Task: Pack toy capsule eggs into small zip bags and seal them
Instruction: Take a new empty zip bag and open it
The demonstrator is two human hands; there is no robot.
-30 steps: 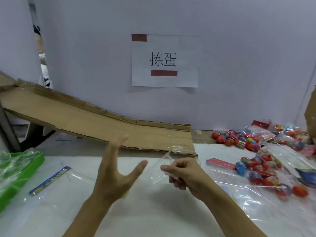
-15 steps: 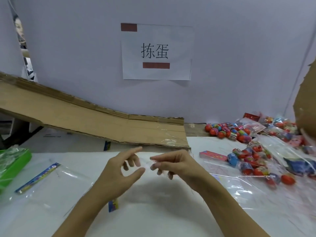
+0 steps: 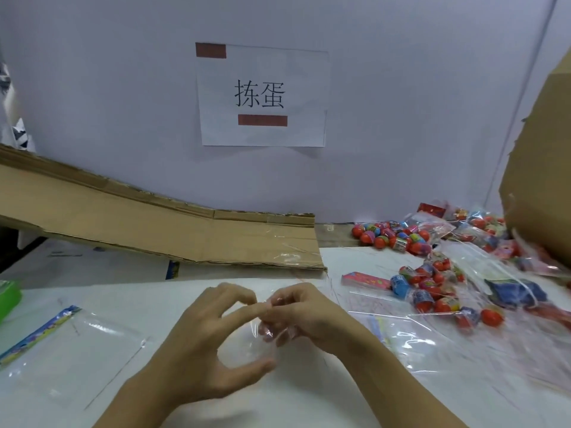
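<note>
A small clear zip bag (image 3: 258, 341) hangs between my two hands above the white table. My right hand (image 3: 304, 316) pinches its top edge. My left hand (image 3: 205, 344) meets it there, forefinger tip touching the bag's top and thumb curled below. The bag looks empty. Loose red and multicoloured capsule eggs (image 3: 389, 236) lie in a heap at the back right. More eggs (image 3: 432, 291) sit among plastic bags nearer on the right.
A cardboard ramp (image 3: 154, 230) slopes down from the left toward the table's middle. Another empty zip bag with a blue printed strip (image 3: 40, 335) lies at the left, beside a green tray (image 3: 9, 299). A cardboard box (image 3: 540, 180) stands at the far right. Clear bags (image 3: 432, 341) cover the right side.
My left hand was spread open and apart from the bag; it has closed in to the bag's top edge beside my right hand. The view has shifted right.
</note>
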